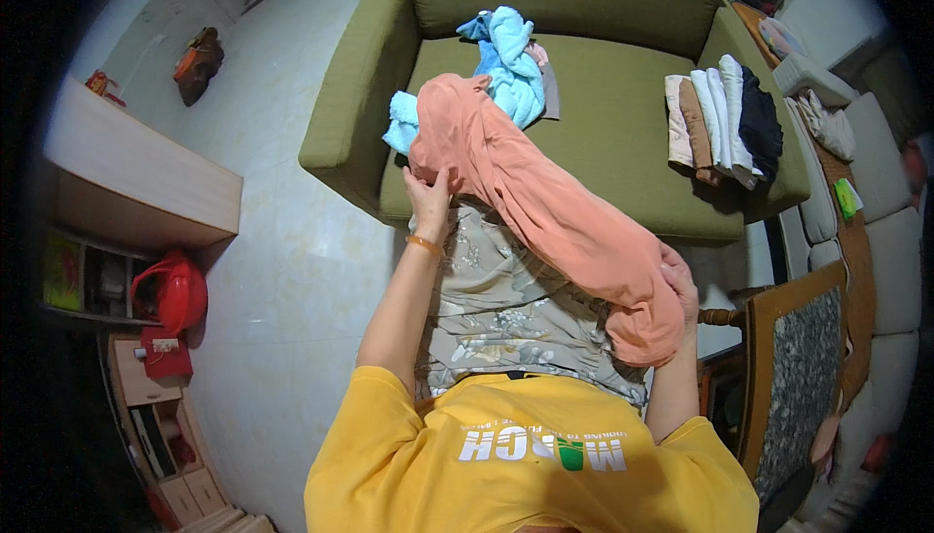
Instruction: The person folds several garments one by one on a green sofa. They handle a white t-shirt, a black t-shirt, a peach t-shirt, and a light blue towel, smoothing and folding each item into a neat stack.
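A salmon-pink cloth garment (pixel 554 197) stretches diagonally between my two hands, above my lap and the front of a green sofa (pixel 613 124). Its upper left end is gripped by my left hand (pixel 429 201), which has an amber-coloured bangle at the wrist. My right hand (pixel 678 278) holds the lower right end, and part of that hand is hidden behind the fabric. Just beyond the garment, a light blue fluffy cloth (pixel 514 59) lies heaped on the seat, partly covered by the pink fabric. Beside that heap shows a greyish piece of clothing (pixel 552 88).
Folded clothes (pixel 719 121) stand in a row at the sofa's right end. A wooden-framed chair (pixel 795 358) is close on my right, with a grey sofa (pixel 886 256) behind it. To the left are a wooden cabinet (pixel 146 168) and a red bag (pixel 179 292).
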Available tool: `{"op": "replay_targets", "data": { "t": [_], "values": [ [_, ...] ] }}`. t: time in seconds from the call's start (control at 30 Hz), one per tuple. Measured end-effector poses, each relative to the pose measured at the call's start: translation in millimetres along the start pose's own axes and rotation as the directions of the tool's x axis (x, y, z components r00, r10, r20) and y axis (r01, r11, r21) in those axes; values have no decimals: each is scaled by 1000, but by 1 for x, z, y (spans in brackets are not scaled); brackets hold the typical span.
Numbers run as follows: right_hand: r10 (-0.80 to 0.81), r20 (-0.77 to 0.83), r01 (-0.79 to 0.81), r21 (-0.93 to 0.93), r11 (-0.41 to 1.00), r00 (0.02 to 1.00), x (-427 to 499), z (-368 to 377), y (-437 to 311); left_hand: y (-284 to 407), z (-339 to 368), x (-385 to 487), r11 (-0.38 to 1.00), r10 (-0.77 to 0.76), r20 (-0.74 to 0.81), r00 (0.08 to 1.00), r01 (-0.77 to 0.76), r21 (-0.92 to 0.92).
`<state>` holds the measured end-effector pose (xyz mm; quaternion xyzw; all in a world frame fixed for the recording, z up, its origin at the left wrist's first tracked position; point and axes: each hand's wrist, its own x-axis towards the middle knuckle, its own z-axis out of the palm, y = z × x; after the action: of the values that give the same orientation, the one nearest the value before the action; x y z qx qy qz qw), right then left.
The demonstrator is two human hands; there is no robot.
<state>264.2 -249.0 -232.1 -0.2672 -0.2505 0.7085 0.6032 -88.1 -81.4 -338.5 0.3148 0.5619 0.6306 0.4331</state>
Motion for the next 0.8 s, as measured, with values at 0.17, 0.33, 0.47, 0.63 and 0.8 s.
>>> {"op": "replay_targets", "data": {
  "t": [0.17, 0.33, 0.47, 0.63, 0.8],
  "values": [
    [12, -162, -20, -43, 999, 987, -4, -8, -18, -4, 11, 44, 928, -322, -50, 945, 326, 183],
    [73, -197, -90, -79, 993, 978, 8, -5, -6, -2, 34, 91, 882, -468, 110, 877, 455, 126],
    [137, -184, -150, -61, 987, 973, 35, -4, 6, -9, 67, 132, 928, -313, 159, 936, 337, -158],
    [83, -250, -137, -208, 969, 965, 82, 3, 2, 39, 103, 204, 929, 37, 153, 988, 23, -370],
    [-172, -213, 115, -253, 961, 962, 125, 1, -25, 107, 88, 218, 509, 385, 97, 918, -299, 807]
  ]
}}
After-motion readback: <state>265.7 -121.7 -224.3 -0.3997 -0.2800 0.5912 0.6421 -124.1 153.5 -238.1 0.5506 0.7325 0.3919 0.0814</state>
